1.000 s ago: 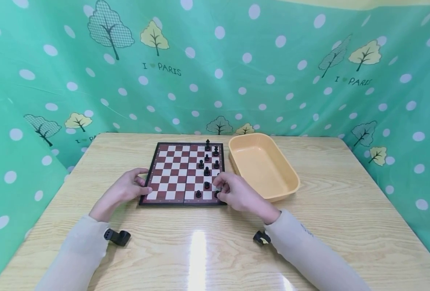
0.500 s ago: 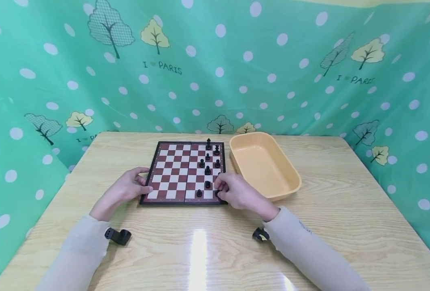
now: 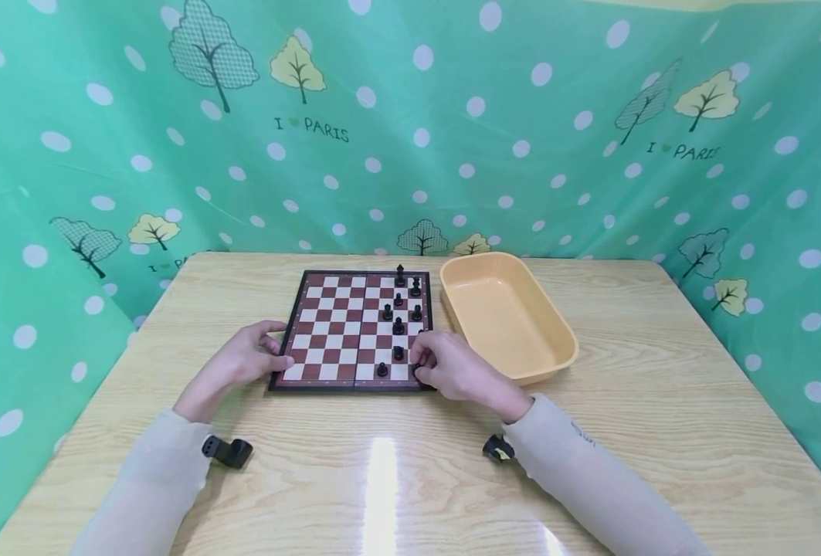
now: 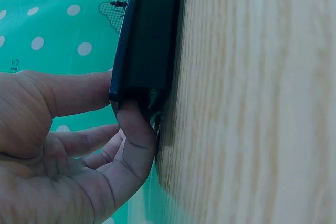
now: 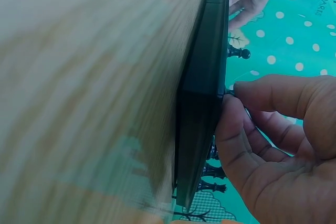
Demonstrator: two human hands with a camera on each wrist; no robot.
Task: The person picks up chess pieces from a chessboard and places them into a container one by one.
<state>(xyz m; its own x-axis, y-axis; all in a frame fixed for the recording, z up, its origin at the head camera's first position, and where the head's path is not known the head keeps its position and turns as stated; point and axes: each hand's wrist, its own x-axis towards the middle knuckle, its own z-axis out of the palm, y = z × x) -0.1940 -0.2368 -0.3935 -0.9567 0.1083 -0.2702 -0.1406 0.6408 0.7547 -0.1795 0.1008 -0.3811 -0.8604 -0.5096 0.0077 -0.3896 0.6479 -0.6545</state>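
Observation:
A brown-and-white chessboard (image 3: pixel 327 340) with a dark rim lies flat on the table. My left hand (image 3: pixel 246 357) grips its left edge; in the left wrist view the thumb (image 4: pixel 84 94) is on top and the index finger (image 4: pixel 137 135) curls against the side. At the near right corner my right hand (image 3: pixel 457 367) pinches a black chess piece (image 5: pixel 229 92) between thumb and index finger. The fingers hide most of that piece, so its kind cannot be told. Several black chess pieces stand upright on the right half, among them a pawn (image 3: pixel 382 370) near the front.
Just right of the board stands an orange plastic tub (image 3: pixel 497 316) with nothing visible inside. The wooden table (image 3: pixel 299 479) extends in front and to both sides. A green patterned curtain (image 3: pixel 438 177) encloses the back and sides.
The view has shifted very slightly. Both hands keep their places at the board, and the right fingers have closed in slightly around the piece at the near right corner.

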